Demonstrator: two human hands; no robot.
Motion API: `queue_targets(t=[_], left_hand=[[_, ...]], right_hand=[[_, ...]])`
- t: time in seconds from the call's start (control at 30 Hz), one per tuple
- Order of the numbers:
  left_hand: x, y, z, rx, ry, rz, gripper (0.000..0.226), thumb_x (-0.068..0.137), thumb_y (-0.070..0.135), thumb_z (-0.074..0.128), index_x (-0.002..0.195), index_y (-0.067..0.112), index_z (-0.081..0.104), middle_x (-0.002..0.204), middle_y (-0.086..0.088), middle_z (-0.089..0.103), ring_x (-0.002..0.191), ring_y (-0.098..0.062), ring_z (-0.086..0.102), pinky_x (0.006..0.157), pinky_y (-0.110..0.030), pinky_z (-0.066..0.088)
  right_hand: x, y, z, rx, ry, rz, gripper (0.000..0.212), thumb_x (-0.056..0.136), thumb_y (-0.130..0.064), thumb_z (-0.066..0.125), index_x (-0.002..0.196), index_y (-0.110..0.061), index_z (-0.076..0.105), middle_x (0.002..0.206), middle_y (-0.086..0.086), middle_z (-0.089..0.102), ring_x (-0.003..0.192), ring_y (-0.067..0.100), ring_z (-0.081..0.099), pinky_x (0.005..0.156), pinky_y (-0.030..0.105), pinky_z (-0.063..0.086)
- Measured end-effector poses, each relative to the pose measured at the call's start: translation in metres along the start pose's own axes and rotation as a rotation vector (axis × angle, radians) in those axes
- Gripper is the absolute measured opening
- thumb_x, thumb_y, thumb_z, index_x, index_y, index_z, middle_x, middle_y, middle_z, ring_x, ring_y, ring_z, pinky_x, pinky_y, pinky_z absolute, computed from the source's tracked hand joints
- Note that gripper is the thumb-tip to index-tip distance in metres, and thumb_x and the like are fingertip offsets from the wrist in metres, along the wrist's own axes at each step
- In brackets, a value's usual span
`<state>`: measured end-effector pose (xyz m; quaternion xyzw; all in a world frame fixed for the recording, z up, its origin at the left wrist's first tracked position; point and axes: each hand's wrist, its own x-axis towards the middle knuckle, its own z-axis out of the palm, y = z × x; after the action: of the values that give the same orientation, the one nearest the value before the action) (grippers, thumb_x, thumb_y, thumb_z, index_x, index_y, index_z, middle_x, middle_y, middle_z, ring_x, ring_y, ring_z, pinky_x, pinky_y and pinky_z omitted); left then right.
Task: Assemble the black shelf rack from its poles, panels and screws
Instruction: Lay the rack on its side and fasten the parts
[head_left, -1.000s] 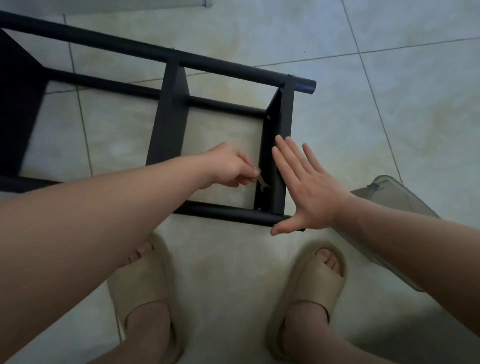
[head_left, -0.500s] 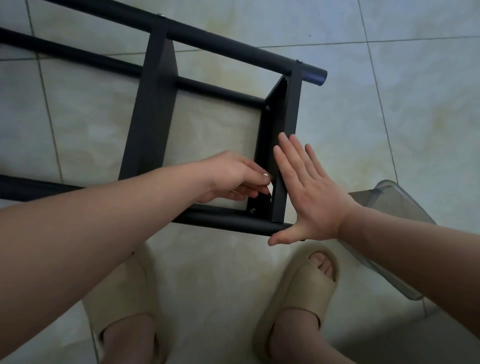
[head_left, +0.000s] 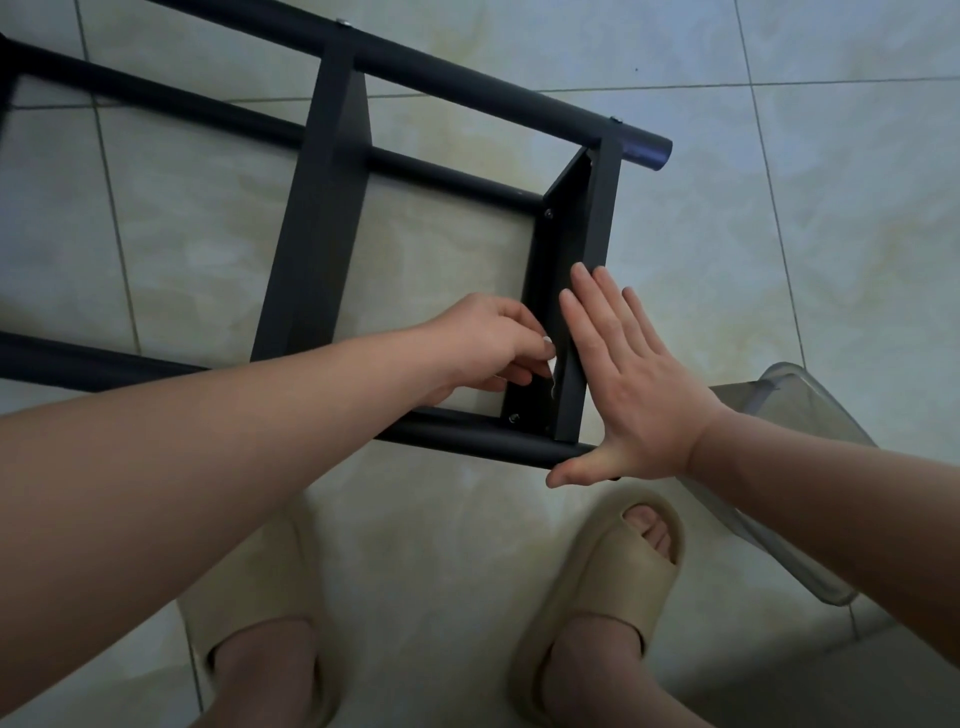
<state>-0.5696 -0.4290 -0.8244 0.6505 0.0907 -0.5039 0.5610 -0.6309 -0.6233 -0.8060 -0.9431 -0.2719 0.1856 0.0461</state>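
The black shelf rack (head_left: 322, 218) lies on its side on the tiled floor, its poles running left to right. My right hand (head_left: 634, 384) presses flat with straight fingers against the outer face of the end panel (head_left: 592, 291), thumb under the near pole (head_left: 467, 436). My left hand (head_left: 488, 343) reaches inside the frame and pinches a small metal wrench (head_left: 555, 382) against the panel's inner face. A screw head (head_left: 514, 417) shows in the near inner corner, another (head_left: 548, 212) in the far corner.
A clear plastic container (head_left: 795, 467) lies on the floor to the right, partly under my right forearm. My feet in beige slides (head_left: 613, 577) stand just below the near pole. A middle panel (head_left: 317, 234) crosses the rack to the left.
The view has shifted a little, so the rack sits more to the right and lower. My left hand has crept closer to the end panel with the wrench. My right hand stays flat.
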Motion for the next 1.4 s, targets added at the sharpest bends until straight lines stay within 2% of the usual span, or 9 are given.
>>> queue_targets(t=[0.27,0.47,0.6,0.97,1.27,1.4], left_hand=[[0.002,0.003,-0.004,-0.044,-0.071,-0.115,0.003,0.093,0.027,0.067,0.096,0.025,0.066,0.081,0.006,0.077,0.078,-0.011,0.068,0.076,-0.031,0.048],[0.001,0.002,-0.003,-0.016,-0.105,-0.131,0.002,0.095,0.025,0.064,0.093,0.024,0.065,0.08,0.006,0.077,0.076,-0.01,0.068,0.079,-0.031,0.048],[0.002,0.004,-0.006,0.034,-0.144,-0.139,0.007,0.095,0.023,0.061,0.09,0.021,0.065,0.082,0.004,0.078,0.082,-0.011,0.069,0.076,-0.03,0.048],[0.002,0.006,-0.007,0.22,-0.193,-0.011,0.014,0.099,0.018,0.057,0.087,0.02,0.062,0.082,0.003,0.078,0.078,-0.01,0.068,0.078,-0.029,0.048],[0.0,0.01,-0.016,0.347,-0.251,0.009,0.018,0.1,0.013,0.054,0.085,0.02,0.061,0.087,0.001,0.078,0.084,-0.013,0.066,0.085,-0.034,0.048],[-0.003,0.013,-0.021,0.429,-0.288,0.025,0.02,0.1,0.01,0.053,0.085,0.019,0.062,0.086,0.003,0.076,0.083,-0.01,0.065,0.083,-0.032,0.047]], right_hand=[[0.0,0.0,0.0,0.008,-0.002,0.0,0.141,0.067,-0.1,0.036,0.16,-0.002,-0.003,0.168,0.02,-0.009,0.156,0.038,-0.01,0.124,0.062,0.009],[0.0,-0.001,-0.001,0.008,-0.001,0.003,0.142,0.066,-0.099,0.038,0.159,-0.001,-0.003,0.167,0.019,-0.01,0.156,0.038,-0.01,0.124,0.061,0.009],[0.0,0.0,-0.001,0.007,-0.01,0.005,0.142,0.066,-0.1,0.036,0.159,-0.001,-0.005,0.167,0.019,-0.011,0.155,0.039,-0.01,0.124,0.062,0.01],[0.0,0.0,-0.001,0.012,-0.015,0.002,0.141,0.067,-0.101,0.032,0.159,-0.001,-0.003,0.167,0.019,-0.01,0.155,0.038,-0.011,0.124,0.062,0.009],[0.001,-0.001,-0.001,0.01,-0.014,0.002,0.142,0.066,-0.1,0.036,0.159,0.0,-0.003,0.167,0.02,-0.01,0.155,0.038,-0.012,0.124,0.062,0.009],[0.001,-0.001,0.0,0.009,-0.012,0.005,0.143,0.066,-0.1,0.037,0.159,-0.001,-0.004,0.168,0.02,-0.01,0.156,0.038,-0.012,0.124,0.062,0.009]])
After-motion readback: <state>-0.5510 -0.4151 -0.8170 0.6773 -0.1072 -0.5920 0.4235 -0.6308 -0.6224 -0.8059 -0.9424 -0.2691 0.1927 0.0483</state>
